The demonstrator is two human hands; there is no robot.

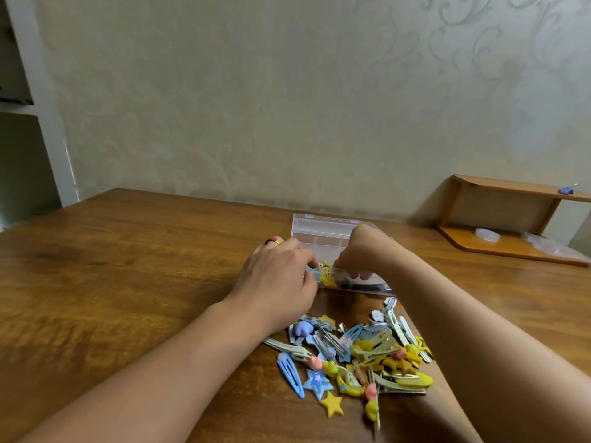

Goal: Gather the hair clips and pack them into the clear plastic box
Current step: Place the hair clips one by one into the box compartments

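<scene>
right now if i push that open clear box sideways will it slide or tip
The clear plastic box would probably slide: it sits low and flat on the smooth wooden table. It looks light, with few clips inside, so it may skid. Its raised lid could wobble. Both the left hand and right hand are at it.

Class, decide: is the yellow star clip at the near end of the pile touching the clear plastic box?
Apart. The head view shows the yellow star clip lying on the wooden table, with the pile of hair clips between it and the clear plastic box.
</scene>
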